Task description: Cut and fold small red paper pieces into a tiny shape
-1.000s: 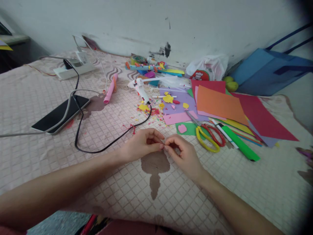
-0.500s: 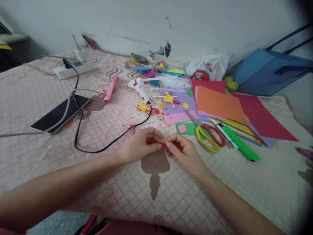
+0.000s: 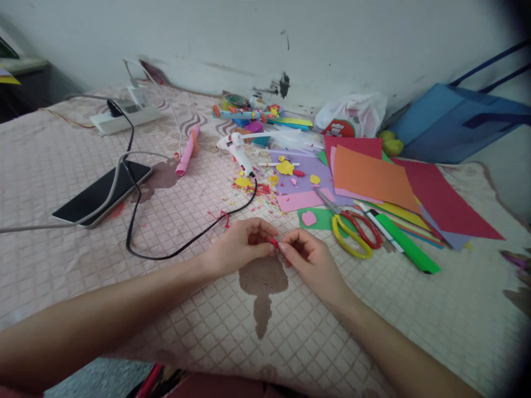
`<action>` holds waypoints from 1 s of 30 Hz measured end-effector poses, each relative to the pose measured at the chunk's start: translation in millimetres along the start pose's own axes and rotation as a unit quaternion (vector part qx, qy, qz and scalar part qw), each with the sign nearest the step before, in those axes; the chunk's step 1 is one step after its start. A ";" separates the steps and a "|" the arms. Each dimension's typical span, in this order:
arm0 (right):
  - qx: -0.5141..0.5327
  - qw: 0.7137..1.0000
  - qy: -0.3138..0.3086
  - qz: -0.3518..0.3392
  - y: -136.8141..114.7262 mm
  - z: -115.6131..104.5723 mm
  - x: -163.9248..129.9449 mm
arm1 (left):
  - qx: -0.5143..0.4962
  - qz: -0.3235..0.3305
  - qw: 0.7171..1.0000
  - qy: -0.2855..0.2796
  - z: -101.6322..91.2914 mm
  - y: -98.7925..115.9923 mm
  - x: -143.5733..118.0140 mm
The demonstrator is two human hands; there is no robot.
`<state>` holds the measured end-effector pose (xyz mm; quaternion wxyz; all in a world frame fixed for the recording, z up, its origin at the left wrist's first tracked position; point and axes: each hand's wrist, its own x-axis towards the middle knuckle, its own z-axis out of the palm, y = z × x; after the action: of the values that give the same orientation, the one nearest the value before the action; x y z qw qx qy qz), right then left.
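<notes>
My left hand (image 3: 244, 246) and my right hand (image 3: 309, 254) meet above the near part of the table. Between their fingertips they pinch a small red piece (image 3: 274, 242), probably paper or foam; most of it is hidden by the fingers. Scissors (image 3: 348, 229) with yellow and red handles lie to the right of my right hand. A pink cut-out shape (image 3: 309, 218) rests on a green sheet (image 3: 326, 219) just beyond that hand. Farther back lies a white glue gun (image 3: 240, 155), its black cord (image 3: 194, 239) curving round past my left hand.
Coloured sheets (image 3: 373, 177) are piled at the right, beside a green cutter-like tool (image 3: 409, 243). Scraps (image 3: 259, 188) litter the middle. A dark tablet-like device (image 3: 103, 190) and a power strip (image 3: 126, 117) occupy the left. A blue bag (image 3: 460, 121) stands at the back right.
The fingers have shifted slightly on the red piece, and a little more of it shows between them. The things on the table have stayed put.
</notes>
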<state>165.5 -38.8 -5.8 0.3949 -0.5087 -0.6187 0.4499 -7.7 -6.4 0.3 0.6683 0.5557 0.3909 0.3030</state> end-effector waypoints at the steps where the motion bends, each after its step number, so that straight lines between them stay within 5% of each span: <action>1: 0.000 1.000 0.000 0.001 0.1 0.2 -0.2 | -0.002 -0.001 1.000 0.001 -0.2 -0.3 0.1; 8: -0.012 1.000 0.017 0.015 0.3 1.2 0.2 | 0.090 0.070 0.993 -0.010 0.4 3.7 -3.6; 15: -0.020 1.000 0.016 0.010 1.2 0.7 -0.6 | 0.256 0.147 0.955 0.016 1.4 8.0 -8.9; 30: 0.010 0.999 -0.015 0.039 -2.8 -2.1 1.1 | 0.081 0.037 0.996 -0.025 -2.4 3.3 -0.7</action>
<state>166.6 -37.6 -2.5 0.3730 -0.5220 -0.5996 0.4784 -10.0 -5.2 3.4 0.6194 0.6292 0.3762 0.2809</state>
